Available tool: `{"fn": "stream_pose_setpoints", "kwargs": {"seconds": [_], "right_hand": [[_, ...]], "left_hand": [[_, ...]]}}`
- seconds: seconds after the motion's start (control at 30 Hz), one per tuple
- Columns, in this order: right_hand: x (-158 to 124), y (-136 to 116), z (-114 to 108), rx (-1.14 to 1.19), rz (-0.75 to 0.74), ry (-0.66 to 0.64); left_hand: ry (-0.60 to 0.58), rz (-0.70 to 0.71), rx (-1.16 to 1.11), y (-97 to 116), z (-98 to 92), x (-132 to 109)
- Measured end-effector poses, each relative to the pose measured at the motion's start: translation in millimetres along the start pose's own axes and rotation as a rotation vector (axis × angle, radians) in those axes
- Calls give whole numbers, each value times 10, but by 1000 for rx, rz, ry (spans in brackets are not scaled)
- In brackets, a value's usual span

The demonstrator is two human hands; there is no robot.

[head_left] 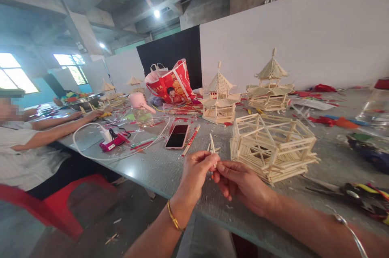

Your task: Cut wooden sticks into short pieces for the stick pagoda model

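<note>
Over the table's near edge, my left hand (197,168) pinches a short pale wooden stick (212,144) that points upward. My right hand (240,181) meets it there, thumb and forefinger closed at the stick's lower end; its other fingers curl below. Just right of my hands stands an open hexagonal frame (273,144) built of pale sticks, without a roof. A few loose short sticks (209,147) lie behind my left hand. Behind the frame are two roofed stick pavilions, one nearer (219,95) and one farther right (271,83).
A phone (177,136) and a red patterned strip (191,141) lie left of my hands. Farther left are a magenta power strip (114,142) with a white cable and a pink-topped bottle (140,108). Pliers-like tools (352,193) lie right. A co-worker (24,144) sits left.
</note>
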State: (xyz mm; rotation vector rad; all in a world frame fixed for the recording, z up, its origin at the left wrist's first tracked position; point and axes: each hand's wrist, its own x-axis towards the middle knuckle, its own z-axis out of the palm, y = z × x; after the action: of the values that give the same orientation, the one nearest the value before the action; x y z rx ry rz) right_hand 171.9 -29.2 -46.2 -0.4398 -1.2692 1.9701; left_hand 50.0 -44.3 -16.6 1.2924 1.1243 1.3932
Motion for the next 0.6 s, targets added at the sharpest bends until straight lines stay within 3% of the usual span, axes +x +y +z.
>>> {"fn": "stream_pose_setpoints", "kwargs": {"seconds": [0.6], "right_hand": [[17, 50, 44, -320, -92, 167]], "left_hand": [[-33, 5, 40, -8, 16, -45]]}}
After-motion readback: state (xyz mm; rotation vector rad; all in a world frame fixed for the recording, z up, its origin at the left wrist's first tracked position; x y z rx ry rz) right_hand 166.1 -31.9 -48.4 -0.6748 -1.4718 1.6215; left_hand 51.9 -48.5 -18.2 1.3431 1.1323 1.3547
